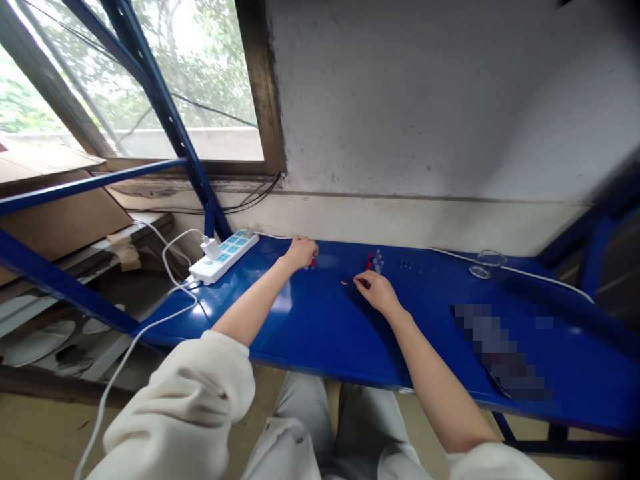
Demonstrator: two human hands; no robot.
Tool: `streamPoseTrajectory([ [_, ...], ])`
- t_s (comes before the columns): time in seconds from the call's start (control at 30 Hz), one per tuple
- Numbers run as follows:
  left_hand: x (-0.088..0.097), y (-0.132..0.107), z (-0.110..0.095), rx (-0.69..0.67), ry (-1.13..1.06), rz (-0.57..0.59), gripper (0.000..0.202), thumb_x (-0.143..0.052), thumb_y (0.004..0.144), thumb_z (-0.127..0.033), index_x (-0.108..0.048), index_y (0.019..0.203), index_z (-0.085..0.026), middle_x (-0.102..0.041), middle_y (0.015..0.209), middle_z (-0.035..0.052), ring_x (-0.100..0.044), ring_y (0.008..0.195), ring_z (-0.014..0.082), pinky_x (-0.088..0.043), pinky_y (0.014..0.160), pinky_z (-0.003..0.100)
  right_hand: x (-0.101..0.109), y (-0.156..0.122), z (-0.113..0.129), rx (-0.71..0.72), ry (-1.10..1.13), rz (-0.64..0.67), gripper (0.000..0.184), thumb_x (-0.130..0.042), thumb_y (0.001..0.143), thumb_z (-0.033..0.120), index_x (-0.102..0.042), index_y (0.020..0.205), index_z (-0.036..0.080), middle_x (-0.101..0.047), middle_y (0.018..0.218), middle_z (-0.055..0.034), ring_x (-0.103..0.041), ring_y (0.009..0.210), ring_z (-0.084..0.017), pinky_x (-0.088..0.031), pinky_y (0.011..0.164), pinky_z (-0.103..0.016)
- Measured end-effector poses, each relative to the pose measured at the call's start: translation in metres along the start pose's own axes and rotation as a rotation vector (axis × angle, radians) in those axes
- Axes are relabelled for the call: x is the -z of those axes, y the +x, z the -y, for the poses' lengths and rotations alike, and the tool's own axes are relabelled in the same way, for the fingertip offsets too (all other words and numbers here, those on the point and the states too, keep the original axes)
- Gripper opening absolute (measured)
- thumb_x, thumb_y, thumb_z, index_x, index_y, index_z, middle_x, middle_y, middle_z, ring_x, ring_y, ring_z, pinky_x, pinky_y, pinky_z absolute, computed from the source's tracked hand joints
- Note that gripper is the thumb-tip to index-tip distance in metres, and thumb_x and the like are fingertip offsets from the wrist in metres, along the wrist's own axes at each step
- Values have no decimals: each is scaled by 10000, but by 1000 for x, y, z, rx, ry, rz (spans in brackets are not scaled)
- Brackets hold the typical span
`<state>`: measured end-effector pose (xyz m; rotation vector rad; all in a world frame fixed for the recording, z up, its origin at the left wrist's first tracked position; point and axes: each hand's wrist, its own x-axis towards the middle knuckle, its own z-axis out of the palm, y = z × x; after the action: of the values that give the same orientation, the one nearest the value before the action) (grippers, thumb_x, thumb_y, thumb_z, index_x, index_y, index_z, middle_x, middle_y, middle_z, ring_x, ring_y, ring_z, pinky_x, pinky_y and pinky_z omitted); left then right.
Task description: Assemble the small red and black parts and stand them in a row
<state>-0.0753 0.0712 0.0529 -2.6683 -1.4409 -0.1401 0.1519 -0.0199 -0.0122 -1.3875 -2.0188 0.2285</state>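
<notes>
Red piece on the left [313, 263]: lay on the bench [310, 327] at the fingertips of the left hand [303, 252]; its visible part ran lengthwise toward the wall [425, 100], the rest hidden.
Red pieces on the right [371, 261]: sat just beyond the right hand [377, 291], their long line running wallward, far end leaning slightly right.
Clear pieces [379, 262]: see-through, glossy and rounded, clustered just beside the red, along the same direction.
Pale sliver [345, 283]: slender, left of the right fingertips, long axis mostly side to side.
Bench surface: smooth, shiny blue, with bright reflections.
Power strip [225, 257]: white plastic with blue sockets, slanting away to the right at the bench's left end.
Round container [493, 260]: clear, near the wall at the right.
Left fingers: curled downward over the red piece; whether they grasped it could not be told.
Right fingers: drawn together, pointing left; anything between them was too small to tell.
Forearms: bare, stretched forward and converging, white sleeves [175, 393] pushed up.
</notes>
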Motion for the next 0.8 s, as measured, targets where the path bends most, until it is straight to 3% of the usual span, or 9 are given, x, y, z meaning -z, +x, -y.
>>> streamPoseTrajectory([
  [0.13,-1,-1,1,8,-9,-8,177,-509,673,-93,-624,781,-171,-630,895,75,-517,918,231,-298,800,374,3,0,-2,-66,-59,-41,226,-429,788,302,-633,811,208,-624,772,-42,-554,637,-143,-388,542,-236],
  [0.4,2,-5,-1,24,-15,-1,175,-532,702,-133,-619,847,-181,-620,938,71,-515,935,236,-298,797,373,15,-3,-19,-406,-178,-26,201,-493,757,308,-599,629,197,-601,590,-45,-529,479,-142,-303,431,-237],
  [0.5,8,-8,-8,19,-31,-94,217,-522,747,-191,-598,950,-179,-595,996,95,-494,977,252,-289,816,388,17,-4,-24,-492,-204,-17,197,-500,753,311,-598,630,193,-600,585,-57,-528,467,-149,-304,430,-245],
  [0.67,4,-13,-47,-86,-178,-302,290,-358,855,-230,-541,1077,-191,-578,1042,83,-490,982,210,-277,858,374,13,-4,-33,-508,-307,-58,173,-525,731,307,-633,676,183,-613,634,-86,-578,630,-201,-362,517,-272],
  [0.8,-21,-14,-91,-132,-258,-295,389,-326,866,-233,-402,1247,-224,-506,1192,82,-459,1041,211,-300,866,370,7,-4,-34,-472,-370,-143,180,-535,725,302,-653,778,178,-630,788,-118,-562,796,-237,-390,616,-314],
])
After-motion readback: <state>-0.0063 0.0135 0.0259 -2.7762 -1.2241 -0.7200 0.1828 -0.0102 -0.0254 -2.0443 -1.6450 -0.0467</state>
